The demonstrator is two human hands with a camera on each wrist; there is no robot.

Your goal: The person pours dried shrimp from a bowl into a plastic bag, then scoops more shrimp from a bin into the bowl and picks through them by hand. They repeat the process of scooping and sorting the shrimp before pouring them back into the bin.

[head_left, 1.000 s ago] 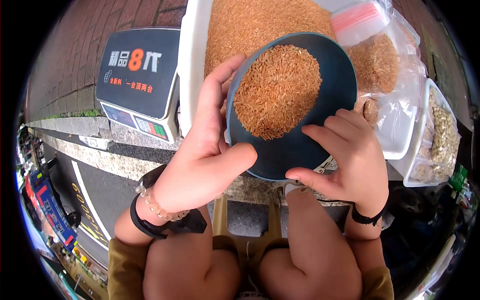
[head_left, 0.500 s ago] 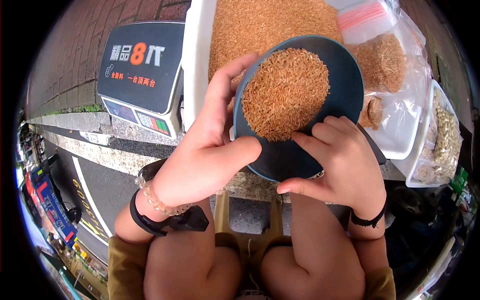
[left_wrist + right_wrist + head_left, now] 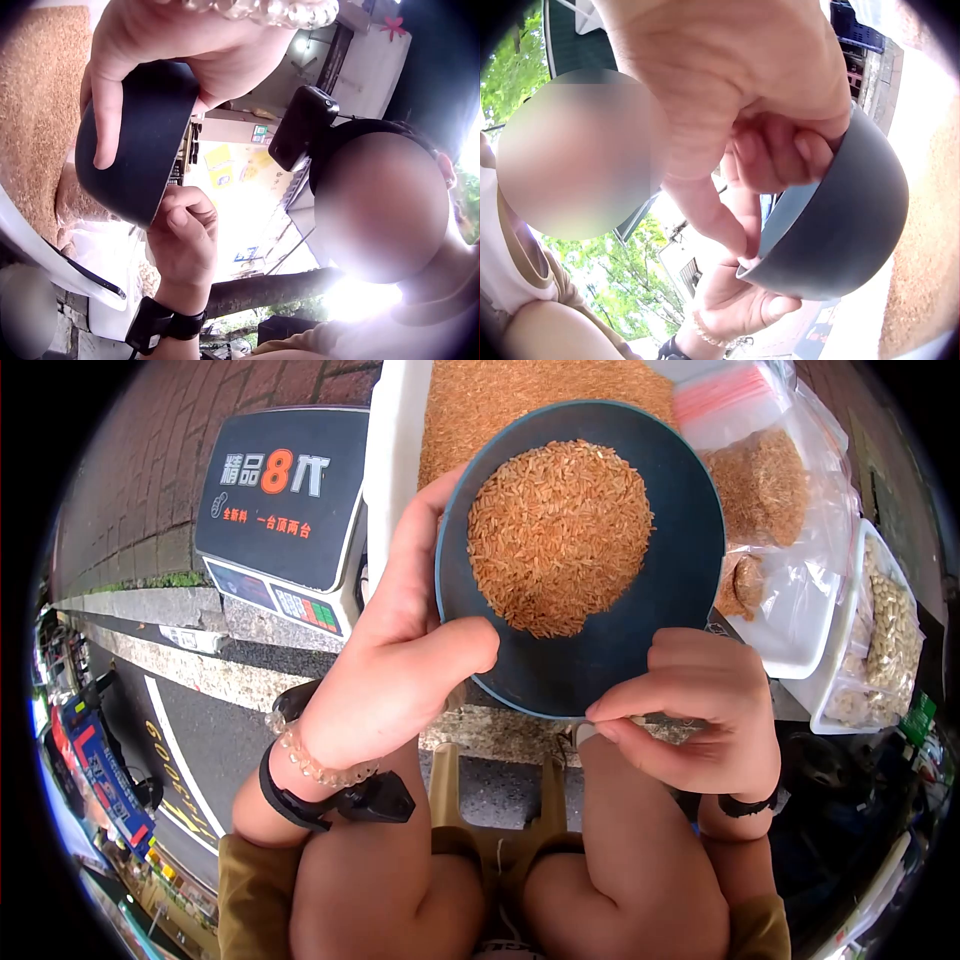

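Note:
A dark blue-grey bowl (image 3: 665,565) holds a heap of brown rice grains (image 3: 560,535), piled toward its left side. My left hand (image 3: 405,650) grips the bowl's left side, thumb on the near-left rim; in the left wrist view its fingers (image 3: 109,124) lie along the outside. At the near-right rim is my right hand (image 3: 695,705), fingers curled, thumb and index fingertips together. In the right wrist view those fingertips (image 3: 750,251) are right at the rim. I cannot tell whether something tiny is pinched between them.
Behind the bowl, a white tub (image 3: 390,470) contains more brown rice (image 3: 550,390). Clear bags of grain (image 3: 765,485) lie at its right. Farther right, a white tray (image 3: 835,700) holds bagged pale nuts or beans (image 3: 885,630). A digital scale (image 3: 285,490) stands on the left.
My right hand has moved from the rice toward me to the near rim, its thumb and index closing together. The bowl, held by the left hand, has shifted slightly left and tilts less toward the right.

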